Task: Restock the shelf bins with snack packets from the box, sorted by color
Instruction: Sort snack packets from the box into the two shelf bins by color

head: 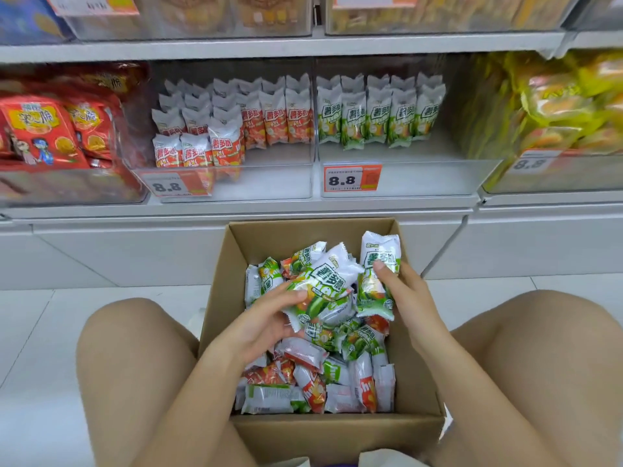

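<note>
Left hand (266,318) curled around a green-and-white snack packet (317,291), thumb lying across the printed front, packet tilted and lifted just above the heap. Right hand (401,288) gripping a second green packet (379,264) held nearly upright at the right side of the box, thumb pressed on the front, fingers wrapped behind. Both hands over the open cardboard box (337,433), standing on the pale tiled floor (40,332) between two bare knees. Inside the box, a loose jumble of small packets: green ones (362,338) mostly toward the middle and back, orange-red ones (310,387) mostly toward the near side, several lying face down with only white backs showing. Beyond the box, a white shelf (236,205) carrying clear bins. Left-centre bin (269,183) holding orange packets (269,121) standing in rows, fuller at the back, with three at the front left corner. Right-centre bin (421,176) holding green packets (379,121) standing in rows at the back, front part of its floor bare. Orange price tag marked 8.8 (352,178) on the front of the green bin, another (177,183) on the orange bin. Far left, large red snack bags (50,129); far right, yellow bags (556,102). More bins on the shelf above, blurred.
</note>
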`<state>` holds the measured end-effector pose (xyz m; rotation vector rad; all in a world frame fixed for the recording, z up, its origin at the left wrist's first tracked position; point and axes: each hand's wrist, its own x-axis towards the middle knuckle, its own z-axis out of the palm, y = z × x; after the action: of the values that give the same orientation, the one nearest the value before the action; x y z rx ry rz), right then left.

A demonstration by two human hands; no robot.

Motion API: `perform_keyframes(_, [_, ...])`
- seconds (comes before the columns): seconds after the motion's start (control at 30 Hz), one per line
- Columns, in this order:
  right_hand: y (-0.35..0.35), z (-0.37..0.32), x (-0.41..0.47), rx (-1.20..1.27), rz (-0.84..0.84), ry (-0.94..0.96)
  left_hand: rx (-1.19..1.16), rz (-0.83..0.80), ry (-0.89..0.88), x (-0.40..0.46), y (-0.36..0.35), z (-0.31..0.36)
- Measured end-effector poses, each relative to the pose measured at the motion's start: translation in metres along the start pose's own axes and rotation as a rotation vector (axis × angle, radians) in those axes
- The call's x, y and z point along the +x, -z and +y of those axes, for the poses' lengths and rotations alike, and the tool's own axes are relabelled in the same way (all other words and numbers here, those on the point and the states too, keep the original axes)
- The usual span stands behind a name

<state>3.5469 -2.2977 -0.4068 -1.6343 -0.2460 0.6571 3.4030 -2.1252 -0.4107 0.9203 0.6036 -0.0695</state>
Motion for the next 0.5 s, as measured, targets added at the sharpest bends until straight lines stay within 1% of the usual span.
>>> perform_keyframes(0.1, [0.0,-0.007,0.0,-0.015,-0.016,0.017,-0.004,-0.01,-0.075,-0.002,-0.008,0.012])
perform_keyframes(0.17, [-0.002,-0.013,-0.001,0.0,-0.025,0.028,0.036,-0.026,-0.135,0.0,-0.024,0.021])
perform_keyframes(0.23, [-0.002,-0.017,0.002,0.032,-0.027,0.032,0.124,-0.008,-0.181,0.008,-0.048,0.028])
perform_keyframes(0.3, [-0.002,-0.027,0.005,0.058,-0.014,0.082,0.233,0.023,-0.234,0.018,-0.074,0.034])
perform_keyframes(0.37, [0.003,-0.039,0.01,0.063,0.052,0.115,0.413,0.067,-0.284,0.027,-0.098,0.041])
perform_keyframes(0.43, [0.012,-0.052,0.018,0.108,0.079,0.111,0.476,0.084,-0.285,0.037,-0.114,0.047])
perform_keyframes(0.5, [0.024,-0.066,0.026,0.107,0.08,0.109,0.443,0.076,-0.232,0.049,-0.126,0.052])
